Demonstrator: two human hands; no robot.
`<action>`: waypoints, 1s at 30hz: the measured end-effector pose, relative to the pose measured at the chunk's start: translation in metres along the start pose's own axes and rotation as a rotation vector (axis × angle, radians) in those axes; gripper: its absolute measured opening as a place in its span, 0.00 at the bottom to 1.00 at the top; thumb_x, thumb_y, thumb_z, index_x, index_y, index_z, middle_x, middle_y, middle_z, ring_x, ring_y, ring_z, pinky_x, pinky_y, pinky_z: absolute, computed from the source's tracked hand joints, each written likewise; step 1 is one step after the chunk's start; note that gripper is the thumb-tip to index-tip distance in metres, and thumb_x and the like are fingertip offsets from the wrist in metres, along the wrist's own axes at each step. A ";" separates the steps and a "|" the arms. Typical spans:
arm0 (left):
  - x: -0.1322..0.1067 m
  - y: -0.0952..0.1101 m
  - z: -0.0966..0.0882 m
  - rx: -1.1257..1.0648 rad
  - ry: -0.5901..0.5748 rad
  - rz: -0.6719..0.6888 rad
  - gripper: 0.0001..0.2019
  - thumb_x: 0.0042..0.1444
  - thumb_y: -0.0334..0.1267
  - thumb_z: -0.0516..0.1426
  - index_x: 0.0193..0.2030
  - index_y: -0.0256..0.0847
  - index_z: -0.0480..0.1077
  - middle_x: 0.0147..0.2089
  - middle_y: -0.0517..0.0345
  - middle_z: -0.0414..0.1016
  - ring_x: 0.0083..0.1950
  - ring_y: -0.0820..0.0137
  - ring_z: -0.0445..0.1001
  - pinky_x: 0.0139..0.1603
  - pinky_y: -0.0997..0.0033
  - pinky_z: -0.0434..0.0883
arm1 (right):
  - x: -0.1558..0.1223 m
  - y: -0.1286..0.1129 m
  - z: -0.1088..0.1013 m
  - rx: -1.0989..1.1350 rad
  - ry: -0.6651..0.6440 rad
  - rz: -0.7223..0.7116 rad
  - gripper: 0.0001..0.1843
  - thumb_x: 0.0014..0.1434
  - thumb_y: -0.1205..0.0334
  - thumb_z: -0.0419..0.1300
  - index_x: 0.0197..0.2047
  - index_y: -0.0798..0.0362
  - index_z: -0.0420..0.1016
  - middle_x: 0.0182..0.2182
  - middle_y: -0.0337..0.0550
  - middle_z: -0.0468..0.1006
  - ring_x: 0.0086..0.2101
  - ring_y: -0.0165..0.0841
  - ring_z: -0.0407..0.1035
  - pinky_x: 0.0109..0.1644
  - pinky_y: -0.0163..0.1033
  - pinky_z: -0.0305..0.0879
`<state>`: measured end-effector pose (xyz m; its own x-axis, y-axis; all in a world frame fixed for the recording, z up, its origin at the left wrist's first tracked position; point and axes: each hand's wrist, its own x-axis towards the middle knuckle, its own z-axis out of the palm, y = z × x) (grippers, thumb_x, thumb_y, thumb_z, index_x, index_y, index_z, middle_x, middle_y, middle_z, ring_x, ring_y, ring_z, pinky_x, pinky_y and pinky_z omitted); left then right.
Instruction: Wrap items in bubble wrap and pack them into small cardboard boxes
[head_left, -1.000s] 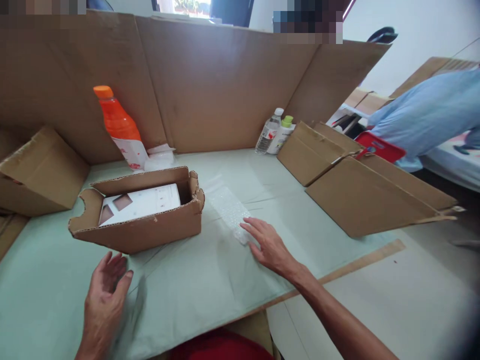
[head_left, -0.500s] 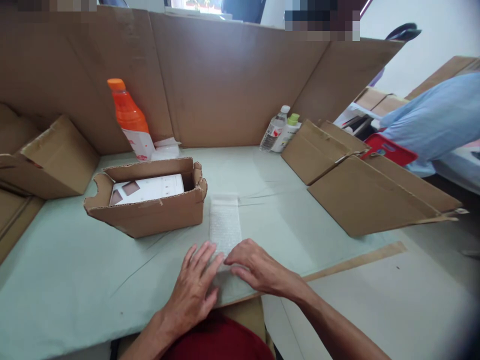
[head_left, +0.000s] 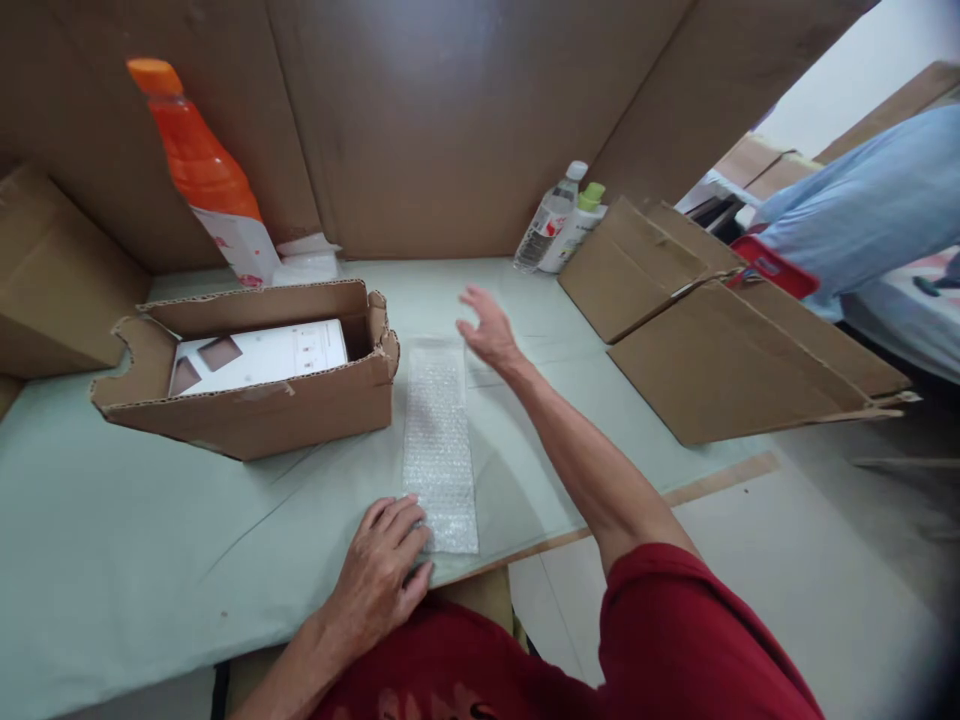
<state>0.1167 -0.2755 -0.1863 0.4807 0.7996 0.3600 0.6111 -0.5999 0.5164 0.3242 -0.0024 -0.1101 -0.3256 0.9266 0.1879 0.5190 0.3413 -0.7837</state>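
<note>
A flat strip of clear bubble wrap (head_left: 439, 440), perhaps a bag, lies lengthwise on the green table cover. My left hand (head_left: 386, 555) rests at its near left corner, fingertips on the edge and fingers extended. Past the far right corner of the wrap, my right hand (head_left: 487, 325) reaches out over the table with thumb and fingers apart and nothing between them. Left of the wrap stands an open cardboard box (head_left: 322, 400) holding white printed boxes (head_left: 277, 355).
An orange bottle (head_left: 206, 170) stands at the back left beside folded white material (head_left: 307, 260). A water bottle (head_left: 551, 220) and a white bottle with a green cap (head_left: 577, 230) lean near the cardboard bins (head_left: 720, 350) on the right. A cardboard wall (head_left: 465, 130) closes the back.
My right hand has left the near end of the bubble wrap and moved forward, opening its fingers. The left hand stays at the near left corner. The view has tilted down.
</note>
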 end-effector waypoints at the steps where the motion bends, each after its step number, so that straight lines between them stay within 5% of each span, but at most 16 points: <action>1: 0.000 0.000 0.000 -0.003 0.001 0.004 0.14 0.57 0.27 0.55 0.50 0.40 0.70 0.52 0.48 0.78 0.60 0.56 0.73 0.62 0.49 0.66 | 0.001 0.001 -0.009 -0.024 0.132 -0.029 0.20 0.59 0.69 0.57 0.54 0.50 0.77 0.59 0.46 0.76 0.62 0.42 0.64 0.69 0.58 0.56; 4: 0.000 -0.002 0.000 -0.002 0.005 0.020 0.17 0.56 0.24 0.53 0.51 0.40 0.69 0.51 0.48 0.78 0.60 0.57 0.73 0.61 0.51 0.67 | -0.039 -0.004 -0.025 -0.099 0.295 -0.126 0.21 0.60 0.64 0.59 0.56 0.48 0.76 0.63 0.45 0.71 0.64 0.44 0.62 0.68 0.60 0.58; 7: 0.001 -0.004 -0.001 0.021 0.001 0.033 0.16 0.55 0.20 0.52 0.46 0.40 0.71 0.50 0.49 0.78 0.59 0.58 0.74 0.60 0.52 0.68 | -0.122 -0.011 -0.015 -0.134 0.031 -0.138 0.20 0.61 0.64 0.58 0.56 0.45 0.77 0.60 0.44 0.75 0.61 0.43 0.67 0.66 0.60 0.61; 10: 0.004 -0.005 -0.005 0.015 0.004 0.056 0.14 0.55 0.20 0.52 0.41 0.40 0.71 0.49 0.50 0.79 0.58 0.57 0.75 0.58 0.53 0.69 | -0.201 -0.018 0.007 -0.172 -0.220 -0.140 0.29 0.58 0.69 0.57 0.62 0.45 0.73 0.64 0.47 0.71 0.63 0.45 0.64 0.66 0.58 0.60; 13: 0.012 -0.002 -0.015 -0.053 0.053 0.024 0.11 0.56 0.22 0.53 0.38 0.40 0.71 0.40 0.53 0.80 0.48 0.62 0.78 0.53 0.57 0.71 | -0.248 -0.026 0.026 -0.152 -0.300 -0.160 0.39 0.56 0.66 0.61 0.71 0.47 0.61 0.69 0.51 0.63 0.67 0.47 0.58 0.68 0.58 0.57; 15: 0.017 0.002 -0.024 -0.114 0.067 -0.025 0.09 0.57 0.24 0.53 0.36 0.41 0.71 0.33 0.57 0.78 0.39 0.66 0.77 0.48 0.61 0.72 | -0.260 -0.031 0.038 -0.109 -0.230 -0.123 0.38 0.58 0.61 0.63 0.71 0.47 0.60 0.65 0.53 0.68 0.63 0.48 0.63 0.66 0.56 0.60; 17: 0.021 0.007 -0.032 -0.171 0.077 -0.099 0.08 0.60 0.27 0.53 0.37 0.41 0.72 0.31 0.58 0.77 0.36 0.68 0.76 0.44 0.65 0.73 | -0.263 -0.035 0.050 -0.061 -0.113 -0.026 0.28 0.61 0.58 0.62 0.64 0.48 0.69 0.54 0.52 0.78 0.52 0.45 0.72 0.58 0.52 0.67; 19: 0.020 0.011 -0.038 -0.230 0.094 -0.230 0.10 0.61 0.33 0.55 0.48 0.41 0.73 0.35 0.57 0.79 0.39 0.68 0.78 0.42 0.68 0.73 | -0.260 -0.037 0.061 0.005 -0.039 0.101 0.17 0.63 0.57 0.59 0.54 0.48 0.75 0.41 0.47 0.81 0.40 0.41 0.74 0.47 0.46 0.70; 21: 0.016 0.011 -0.040 -0.297 0.099 -0.384 0.23 0.60 0.39 0.58 0.62 0.39 0.66 0.41 0.54 0.80 0.43 0.67 0.79 0.39 0.71 0.73 | -0.256 -0.037 0.070 0.107 -0.014 0.210 0.15 0.64 0.55 0.59 0.52 0.50 0.75 0.35 0.43 0.80 0.33 0.37 0.72 0.39 0.41 0.69; 23: 0.013 0.010 -0.036 -0.351 0.073 -0.493 0.31 0.59 0.42 0.58 0.68 0.37 0.58 0.44 0.52 0.80 0.43 0.67 0.79 0.32 0.74 0.71 | -0.252 -0.034 0.076 0.206 0.010 0.284 0.19 0.63 0.55 0.59 0.56 0.51 0.72 0.33 0.40 0.78 0.30 0.34 0.70 0.35 0.39 0.67; 26: 0.013 0.006 -0.025 -0.341 0.044 -0.566 0.30 0.61 0.39 0.54 0.69 0.35 0.57 0.40 0.55 0.79 0.36 0.69 0.77 0.28 0.75 0.68 | -0.250 -0.030 0.075 0.202 0.045 0.310 0.26 0.62 0.56 0.60 0.62 0.52 0.66 0.32 0.38 0.76 0.29 0.32 0.69 0.35 0.37 0.67; 30: 0.021 0.002 -0.013 -0.141 -0.015 -0.605 0.29 0.58 0.34 0.53 0.68 0.37 0.61 0.34 0.60 0.78 0.32 0.69 0.75 0.36 0.71 0.69 | -0.258 -0.033 0.062 -0.073 0.240 0.105 0.28 0.62 0.60 0.62 0.64 0.50 0.63 0.44 0.45 0.77 0.37 0.35 0.72 0.43 0.42 0.71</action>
<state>0.1198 -0.2594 -0.1678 0.0849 0.9956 -0.0391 0.6897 -0.0304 0.7235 0.3423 -0.2621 -0.1690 -0.0755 0.9654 0.2498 0.5986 0.2442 -0.7629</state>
